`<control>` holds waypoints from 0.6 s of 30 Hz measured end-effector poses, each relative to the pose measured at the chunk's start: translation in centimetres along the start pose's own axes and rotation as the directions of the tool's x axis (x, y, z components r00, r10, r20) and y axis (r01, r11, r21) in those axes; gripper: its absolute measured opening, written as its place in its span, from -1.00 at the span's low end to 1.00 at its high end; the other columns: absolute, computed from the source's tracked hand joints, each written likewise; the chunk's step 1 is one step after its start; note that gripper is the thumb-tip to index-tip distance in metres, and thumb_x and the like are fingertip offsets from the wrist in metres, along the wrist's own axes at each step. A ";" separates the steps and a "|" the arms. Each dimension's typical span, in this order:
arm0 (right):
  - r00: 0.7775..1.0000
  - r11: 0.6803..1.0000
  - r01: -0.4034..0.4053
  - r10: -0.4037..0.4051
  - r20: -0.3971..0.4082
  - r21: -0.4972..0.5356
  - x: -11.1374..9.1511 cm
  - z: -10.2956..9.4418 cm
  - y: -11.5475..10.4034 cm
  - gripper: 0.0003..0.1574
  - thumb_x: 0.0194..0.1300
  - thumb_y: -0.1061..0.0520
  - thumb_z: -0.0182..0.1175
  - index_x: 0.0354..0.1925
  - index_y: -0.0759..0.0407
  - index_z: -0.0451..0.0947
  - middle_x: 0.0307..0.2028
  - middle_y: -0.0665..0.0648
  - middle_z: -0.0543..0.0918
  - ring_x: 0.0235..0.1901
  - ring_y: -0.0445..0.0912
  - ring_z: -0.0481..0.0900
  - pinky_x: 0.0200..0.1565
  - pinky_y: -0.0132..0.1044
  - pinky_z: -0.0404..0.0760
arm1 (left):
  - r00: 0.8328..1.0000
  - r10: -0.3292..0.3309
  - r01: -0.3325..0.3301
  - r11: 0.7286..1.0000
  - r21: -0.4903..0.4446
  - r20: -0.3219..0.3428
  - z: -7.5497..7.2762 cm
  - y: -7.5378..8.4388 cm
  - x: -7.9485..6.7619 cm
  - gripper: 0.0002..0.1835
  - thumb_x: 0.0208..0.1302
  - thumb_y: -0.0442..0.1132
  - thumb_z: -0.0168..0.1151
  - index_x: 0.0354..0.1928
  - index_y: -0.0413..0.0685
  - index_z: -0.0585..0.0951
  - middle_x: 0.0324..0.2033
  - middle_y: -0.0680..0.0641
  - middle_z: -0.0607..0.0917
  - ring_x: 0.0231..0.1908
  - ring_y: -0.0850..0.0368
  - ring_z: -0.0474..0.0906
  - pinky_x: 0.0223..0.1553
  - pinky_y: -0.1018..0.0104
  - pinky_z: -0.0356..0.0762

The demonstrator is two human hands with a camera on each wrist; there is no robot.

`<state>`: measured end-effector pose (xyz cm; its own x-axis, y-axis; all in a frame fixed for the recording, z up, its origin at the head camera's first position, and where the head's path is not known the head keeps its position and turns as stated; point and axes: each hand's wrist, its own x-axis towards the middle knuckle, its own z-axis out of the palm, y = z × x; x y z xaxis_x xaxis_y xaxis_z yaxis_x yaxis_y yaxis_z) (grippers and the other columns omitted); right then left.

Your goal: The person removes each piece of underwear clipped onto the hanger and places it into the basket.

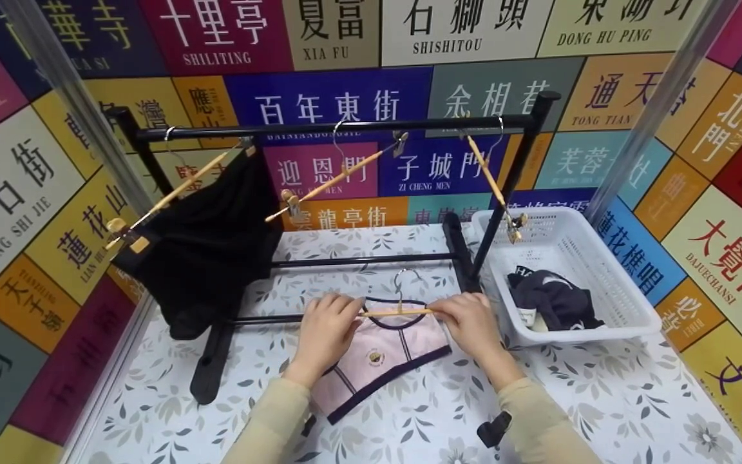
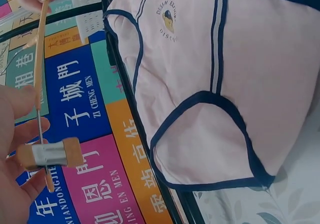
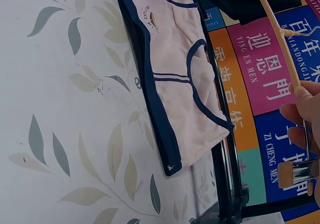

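Observation:
Both of my hands hold a wooden clip hanger [image 1: 400, 312], one at each end. My left hand [image 1: 329, 328] pinches the bar, and a metal clip with wooden pads [image 2: 50, 154] sits beside its fingers. The other end is in my right hand [image 1: 474, 325], close to a second clip [image 3: 298, 174]. Pink briefs [image 1: 403, 348] with navy trim and a small round print lie spread on the patterned cloth below the hanger. Their wide navy waistband faces me. In both wrist views the hanger is apart from the briefs.
A black rack [image 1: 339, 132] stands ahead, its lower bars behind the briefs. A black garment [image 1: 216, 238] hangs at its left, with bare clip hangers [image 1: 339, 177] farther right. A white basket [image 1: 628, 309] at the right holds dark clothing [image 1: 554, 299].

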<state>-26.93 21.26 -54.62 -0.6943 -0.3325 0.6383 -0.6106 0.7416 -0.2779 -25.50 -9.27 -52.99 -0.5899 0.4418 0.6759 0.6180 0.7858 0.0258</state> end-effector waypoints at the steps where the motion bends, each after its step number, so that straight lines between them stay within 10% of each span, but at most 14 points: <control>1: 1.000 1.000 0.004 -0.004 -0.001 -0.002 0.0 0.0 -0.1 -0.79 0.14 0.14 0.41 -0.20 -0.07 0.74 -0.27 -0.04 0.75 -0.28 -0.01 0.61 -0.01 0.04 0.38 | 1.000 0.005 -0.005 1.000 0.001 0.001 0.0 0.1 0.0 -0.57 0.08 -0.24 0.46 0.04 -0.01 0.65 -0.17 -0.01 0.70 -0.11 -0.04 0.56 -0.11 0.03 0.45; 18: 0.999 0.999 0.033 -0.033 -0.038 -0.009 0.0 0.4 -0.4 -0.80 0.14 0.13 0.42 -0.21 -0.07 0.75 -0.27 -0.06 0.75 -0.27 -0.02 0.62 -0.02 0.06 0.38 | 0.998 0.032 -0.031 0.999 0.022 -0.052 0.3 1.0 -0.2 -0.79 0.16 -0.28 0.34 -0.14 0.06 0.71 -0.39 0.02 0.69 -0.36 0.00 0.56 -0.29 0.10 0.42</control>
<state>-26.86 20.73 -54.82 -0.6588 -0.3344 0.6739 -0.6296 0.7354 -0.2506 -24.91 -8.40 -53.27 -0.5418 0.4434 0.7140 0.6241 0.7812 -0.0116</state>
